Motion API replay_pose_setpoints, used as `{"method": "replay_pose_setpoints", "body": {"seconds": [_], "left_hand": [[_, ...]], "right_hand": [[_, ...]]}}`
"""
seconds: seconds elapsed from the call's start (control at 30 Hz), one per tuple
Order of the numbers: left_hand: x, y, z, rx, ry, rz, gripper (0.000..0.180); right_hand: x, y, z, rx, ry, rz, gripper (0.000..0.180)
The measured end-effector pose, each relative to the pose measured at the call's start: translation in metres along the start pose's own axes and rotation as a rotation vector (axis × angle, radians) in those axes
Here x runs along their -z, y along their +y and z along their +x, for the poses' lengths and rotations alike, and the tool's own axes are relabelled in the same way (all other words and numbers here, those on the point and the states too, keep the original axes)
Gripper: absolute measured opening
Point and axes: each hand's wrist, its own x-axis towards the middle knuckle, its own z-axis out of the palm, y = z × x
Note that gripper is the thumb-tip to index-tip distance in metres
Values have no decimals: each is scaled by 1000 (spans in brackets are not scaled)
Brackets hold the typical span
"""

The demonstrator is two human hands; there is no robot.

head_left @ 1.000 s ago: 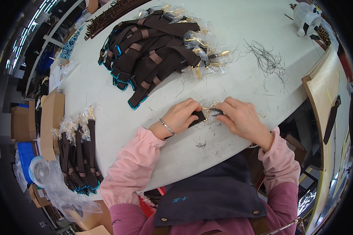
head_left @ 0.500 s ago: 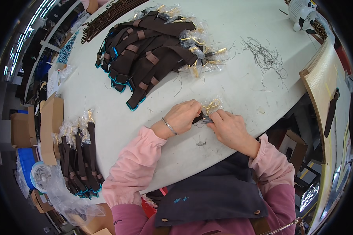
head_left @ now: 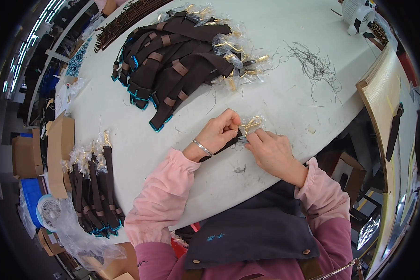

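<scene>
Strap (head_left: pixel 228 141) in hand near the front edge of the table (head_left: pixel 284 102)

We see a white table with a curved front edge. A large pile of dark straps (head_left: pixel 172 53) takes up its far-left part, and a smaller bundle (head_left: pixel 109 177) lies along the left edge. Pale pink sleeves (head_left: pixel 161 186) reach in over the front edge. The left hand (head_left: pixel 213 136) is turned inward, thumb and forefinger raised and drawn close together above the strap; we cannot tell whether thread is caught between them. The right hand (head_left: pixel 273 151), a little nearer the front edge, has its fingers curled round a small grey tool (head_left: pixel 243 139) whose tip meets the strap's end.

Compared with half a second ago, we find the left fingertips lifted higher and more of the strap's end showing, while the right hand has barely moved. A second ago that hand sat farther right, over the clasp (head_left: pixel 252 122), which now lies in plain sight just beyond its fingertips.

The strap is flat and very dark brown, slanting from beneath the left wrist toward the right fingertips. The clasp at its end is gold-coloured, in a clear wrapper (head_left: pixel 262 123). Fine dark thread (head_left: pixel 239 148) loops beside the strap's end.
</scene>
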Motion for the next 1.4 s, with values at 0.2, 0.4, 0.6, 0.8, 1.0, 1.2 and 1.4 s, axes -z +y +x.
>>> {"method": "replay_pose_setpoints", "body": {"seconds": [0.2,0.4,0.6,0.8,1.0,1.2,1.4], "left_hand": [[-1,-1,2,16,-10,-44,20],[3,-5,3,-8,5,-225,18],[13,-7,4,101,101,-477,12],[10,-3,-5,160,148,-69,7],[5,1,-22,-170,232,357,13],[-11,10,-31,-382,315,831,25],[-27,-4,-34,-419,400,1228,30]], "right_hand": [[-4,3,-1,35,-21,-33,13],[-1,4,1,41,-31,15,15],[14,19,13,48,-30,29,17],[-1,41,28,96,-75,116,12],[12,39,50,-195,-231,335,14],[14,39,54,-285,-273,394,18],[6,38,38,-179,-204,287,15]]}}
